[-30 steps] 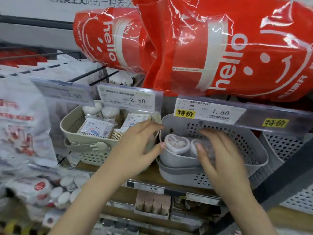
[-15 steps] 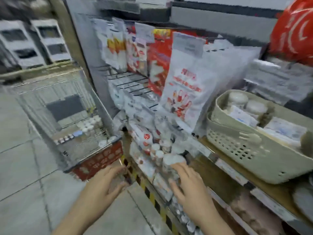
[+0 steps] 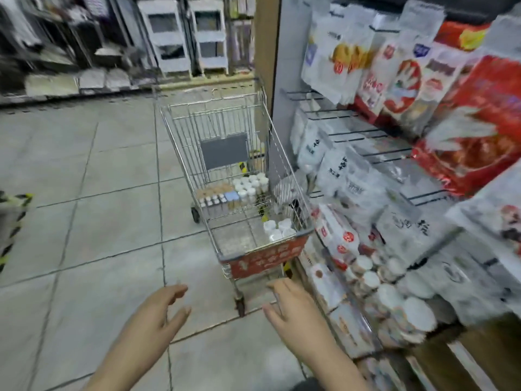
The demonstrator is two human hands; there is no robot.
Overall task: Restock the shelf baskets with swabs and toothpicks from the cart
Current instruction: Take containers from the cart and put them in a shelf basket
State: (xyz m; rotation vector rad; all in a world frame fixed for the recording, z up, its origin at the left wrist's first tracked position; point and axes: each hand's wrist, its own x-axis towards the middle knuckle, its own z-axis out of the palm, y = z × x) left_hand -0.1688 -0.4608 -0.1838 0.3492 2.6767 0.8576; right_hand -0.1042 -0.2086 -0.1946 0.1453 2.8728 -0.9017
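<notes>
Head view shows both hands low and empty, fingers loosely spread: left hand (image 3: pixel 160 309) over bare floor, right hand (image 3: pixel 293 303) just short of the cart's near end. Neither touches anything.

Ahead stands the cart (image 3: pixel 270 256), a wire basket with a red handle bar at its near edge. Round white tubs (image 3: pixel 277 228) sit in the near right corner of its bed, right behind the bar. At the far end, a block of white-capped jars (image 3: pixel 251 183) stands beside small bottles (image 3: pixel 212 201) and tan-topped packs; which are swabs and which toothpicks is too blurred to tell. The shelf baskets are out of frame.

The step looks like a reach into the cart for more stock. The near tubs are the easy pick: the right hand should rise over the bar and drop straight down, taking one tub at a time or cupping two, without raking the rest sideways.

Room is open on the left, all bare floor. On the right the cart's side runs close along the shelf (image 3: pixel 363 280), whose stacked goods overhang the edge, so a loaded hand should lift clear before swinging that way.
</notes>
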